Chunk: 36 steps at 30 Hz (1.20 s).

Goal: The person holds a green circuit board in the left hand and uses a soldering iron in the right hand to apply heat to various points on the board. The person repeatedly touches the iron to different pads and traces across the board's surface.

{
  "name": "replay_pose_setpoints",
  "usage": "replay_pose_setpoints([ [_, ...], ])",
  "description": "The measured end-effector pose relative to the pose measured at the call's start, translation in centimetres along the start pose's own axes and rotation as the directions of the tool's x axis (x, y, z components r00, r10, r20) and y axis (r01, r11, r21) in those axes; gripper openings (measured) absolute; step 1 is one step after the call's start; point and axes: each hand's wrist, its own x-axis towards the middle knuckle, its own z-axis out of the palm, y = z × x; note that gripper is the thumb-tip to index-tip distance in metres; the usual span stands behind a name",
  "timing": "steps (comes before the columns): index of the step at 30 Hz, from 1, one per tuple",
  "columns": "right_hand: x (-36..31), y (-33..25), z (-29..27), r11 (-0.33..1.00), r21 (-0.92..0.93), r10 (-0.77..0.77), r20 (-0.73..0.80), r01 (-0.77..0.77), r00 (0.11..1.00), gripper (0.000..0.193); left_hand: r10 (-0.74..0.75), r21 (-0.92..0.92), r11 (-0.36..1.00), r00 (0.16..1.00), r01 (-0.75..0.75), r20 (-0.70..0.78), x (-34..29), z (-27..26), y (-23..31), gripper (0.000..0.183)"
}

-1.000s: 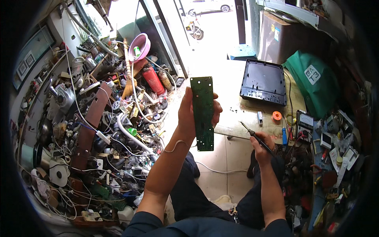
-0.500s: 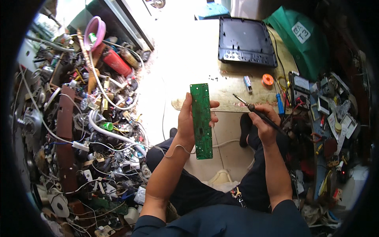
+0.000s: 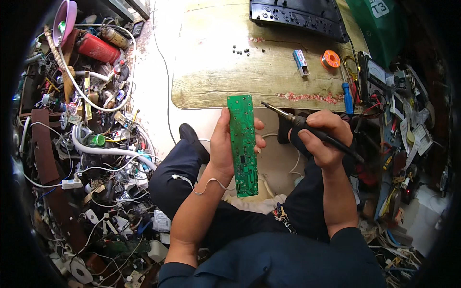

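Best held by its edges, the board (image 3: 243,139), probably light, stiff and fragile, is grasped in the left hand (image 3: 222,150); the iron (image 3: 298,123), in the right hand (image 3: 330,140).

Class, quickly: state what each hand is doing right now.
Left hand: closed on the green circuit board, held by its long edges.
Right hand: closed around the soldering iron.

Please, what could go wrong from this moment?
The soldering iron in the right hand has its tip close to the left hand, which holds the circuit board; if it is hot, a slip might cause a burn. The loose white cable over the left forearm might snag.
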Motion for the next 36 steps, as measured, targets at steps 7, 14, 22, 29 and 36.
replay_pose_setpoints([
  [7,0.6,0.0,0.2,0.997,-0.076,-0.016,0.042,0.019,0.999,0.031,-0.025,-0.003,1.000,1.000,0.025,-0.009,0.4,0.1,-0.1,0.060],
  [14,0.8,0.0,0.4,0.992,-0.121,-0.031,0.075,0.040,0.997,0.032,-0.009,0.084,0.996,0.994,0.018,-0.105,0.2,0.9,-0.4,0.062],
  [22,0.7,0.2,0.7,0.991,-0.129,-0.017,0.081,0.028,0.997,0.032,0.019,0.106,0.994,0.994,-0.007,-0.111,0.3,0.6,-0.5,0.063],
  [29,0.5,0.5,0.9,0.990,-0.135,-0.025,0.086,0.037,0.996,0.031,0.055,0.224,0.974,0.989,-0.023,-0.139,0.1,1.0,-0.7,0.061],
  [36,0.7,0.2,0.9,0.986,-0.162,-0.016,0.112,0.034,0.994,0.033,0.076,0.250,0.968,0.985,-0.036,-0.153,0.0,1.2,-0.6,0.062],
])
